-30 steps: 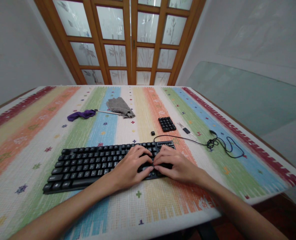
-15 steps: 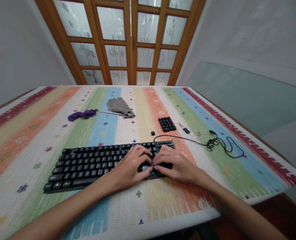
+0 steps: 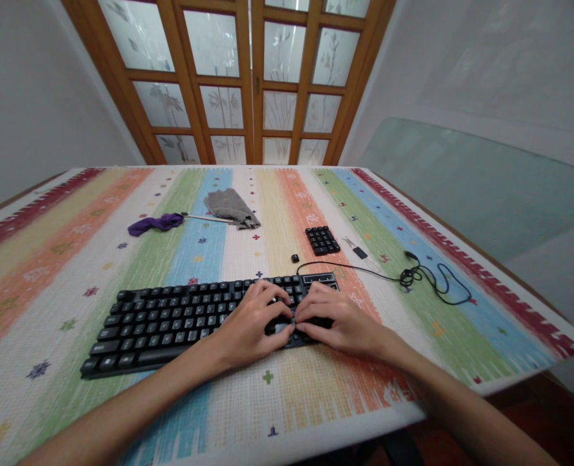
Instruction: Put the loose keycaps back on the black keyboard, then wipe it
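A black keyboard point(image 3: 170, 320) lies at a slight slant near the table's front edge. Over its right end my left hand point(image 3: 257, 320) bends its fingers down, thumb and forefinger closed close together low on the board. My right hand point(image 3: 338, 320) meets it from the other side, thumb and fingertips pinched against the same spot. Whatever is between the fingertips is too small and covered to make out. Both hands hide much of the right-hand section. Just beyond the keyboard sits one loose black keycap point(image 3: 295, 258), and behind it a block of black keycaps point(image 3: 322, 240) set in rows.
A small black tool with wire prongs point(image 3: 359, 252) lies right of the keycap block. The keyboard's cable point(image 3: 408, 277) runs right into a loose tangle. Farther back are a purple cloth point(image 3: 155, 224), a thin stick point(image 3: 206, 218) and a grey cloth point(image 3: 231, 207) on the striped tablecloth point(image 3: 92, 291).
The view has shifted very slightly, so things on the table appear a little farther left. Both hands keep to the same spot on the keyboard, with barely any finger movement.
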The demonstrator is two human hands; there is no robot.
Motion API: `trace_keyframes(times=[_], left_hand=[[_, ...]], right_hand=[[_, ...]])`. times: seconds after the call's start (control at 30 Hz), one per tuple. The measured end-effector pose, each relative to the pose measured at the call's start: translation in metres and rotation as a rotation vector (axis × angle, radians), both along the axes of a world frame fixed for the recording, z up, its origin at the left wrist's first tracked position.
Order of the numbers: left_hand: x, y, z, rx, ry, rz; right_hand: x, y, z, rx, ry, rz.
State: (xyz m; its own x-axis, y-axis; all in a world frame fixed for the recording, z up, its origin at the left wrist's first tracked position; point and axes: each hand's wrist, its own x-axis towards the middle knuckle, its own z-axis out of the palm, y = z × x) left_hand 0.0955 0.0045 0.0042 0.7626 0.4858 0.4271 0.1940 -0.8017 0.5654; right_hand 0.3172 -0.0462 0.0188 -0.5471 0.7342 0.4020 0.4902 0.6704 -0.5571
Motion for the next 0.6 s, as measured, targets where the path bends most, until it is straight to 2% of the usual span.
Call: trace_keyframes(times=[0.13, 0.6], left_hand=[[-0.0003, -0.0006, -0.0009, 0.003, 0.048, 0.029], [-0.0019, 0.0008, -0.0022, -0.037, 0.119, -0.013]], right_hand=[[0.0, -0.001, 0.0, -0.004, -0.014, -0.007], [0.0009, -0.0021, -0.0004, -0.028, -0.006, -0.016]])
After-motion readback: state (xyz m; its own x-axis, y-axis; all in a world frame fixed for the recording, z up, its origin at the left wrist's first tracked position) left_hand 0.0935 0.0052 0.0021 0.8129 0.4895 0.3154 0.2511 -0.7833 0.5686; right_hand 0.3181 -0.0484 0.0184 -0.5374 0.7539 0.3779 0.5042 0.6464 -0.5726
